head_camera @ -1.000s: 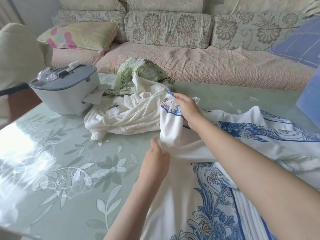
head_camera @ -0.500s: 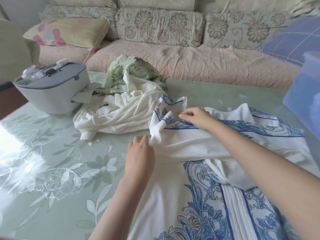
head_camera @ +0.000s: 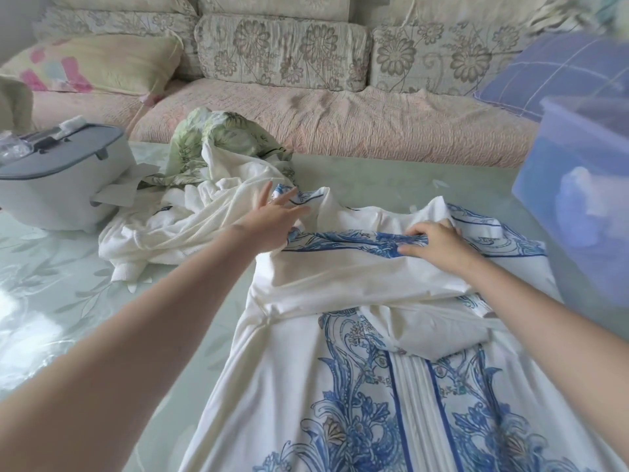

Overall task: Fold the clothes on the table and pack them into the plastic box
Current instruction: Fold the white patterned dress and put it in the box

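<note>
Left hand (head_camera: pixel 275 219): fingers straight and spread, laid flat on the far-left corner of the printed garment (head_camera: pixel 357 277), where a sleeve is turned inward.
Right hand (head_camera: pixel 439 238): fingers curled; a ridge of blue-banded cloth is pinched near the garment's far edge, right of its middle.
Printed garment: white with blue scrollwork, spread lengthwise on the bench (head_camera: pixel 68 301). Its upper part is doubled across itself and the hem runs out of view.
Step, as judged: the sleeves and shoulders are being squared before the body is folded; packing is not yet begun.
Doing it well: the left corner should be pinned flat while the pinched ridge is drawn outward until the blue band lies straight. Wrinkles below the fold should be smoothed before the next crease.
Other clothes: a white knit garment (head_camera: pixel 177 229) lies crumpled at the printed garment's left, touching its far-left corner; a green leaf-print piece (head_camera: pixel 218 144) is heaped behind that.
Plastic box (head_camera: pixel 578 212): translucent blue and blurred, just right of the printed garment; pale contents cannot be identified.
Grey case (head_camera: pixel 58 185): well left of the printed garment, beyond the knit.
Bench surface: glossy pale green, leaf-patterned, glare at left; cloth is judged likely to slide on it.
Room: a floral sofa (head_camera: pixel 340 120) is seen beyond the printed garment's far edge.
</note>
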`<state>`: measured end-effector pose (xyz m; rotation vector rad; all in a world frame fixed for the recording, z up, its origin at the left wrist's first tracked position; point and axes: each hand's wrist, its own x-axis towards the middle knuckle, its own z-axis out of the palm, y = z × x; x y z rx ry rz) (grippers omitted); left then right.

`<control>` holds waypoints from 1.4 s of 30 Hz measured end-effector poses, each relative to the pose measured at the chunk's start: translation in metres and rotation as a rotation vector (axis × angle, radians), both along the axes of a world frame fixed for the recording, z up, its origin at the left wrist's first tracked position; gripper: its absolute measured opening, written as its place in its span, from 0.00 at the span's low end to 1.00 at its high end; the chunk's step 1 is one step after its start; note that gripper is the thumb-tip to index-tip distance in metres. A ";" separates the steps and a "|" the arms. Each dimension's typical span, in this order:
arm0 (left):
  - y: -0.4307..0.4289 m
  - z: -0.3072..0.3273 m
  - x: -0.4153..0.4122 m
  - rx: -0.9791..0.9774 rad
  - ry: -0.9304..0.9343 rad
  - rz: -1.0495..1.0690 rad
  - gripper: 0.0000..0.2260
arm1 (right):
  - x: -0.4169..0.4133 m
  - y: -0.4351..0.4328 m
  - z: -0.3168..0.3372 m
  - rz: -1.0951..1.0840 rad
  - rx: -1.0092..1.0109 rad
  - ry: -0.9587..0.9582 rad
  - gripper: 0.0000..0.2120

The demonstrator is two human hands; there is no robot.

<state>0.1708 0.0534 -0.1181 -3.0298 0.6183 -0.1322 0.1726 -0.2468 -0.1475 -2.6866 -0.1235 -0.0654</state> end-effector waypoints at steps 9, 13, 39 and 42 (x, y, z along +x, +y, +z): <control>0.020 -0.003 0.015 -0.001 -0.208 -0.001 0.13 | -0.004 -0.024 0.005 0.009 0.038 -0.263 0.13; 0.024 -0.003 0.021 -0.076 -0.396 0.038 0.07 | -0.011 -0.029 -0.002 0.039 0.003 -0.242 0.10; 0.052 -0.013 0.005 0.011 -0.521 0.215 0.08 | -0.023 -0.056 0.011 0.075 0.256 0.000 0.04; 0.051 -0.014 0.005 -0.035 -0.545 0.220 0.09 | -0.014 -0.053 0.000 0.042 0.001 0.028 0.10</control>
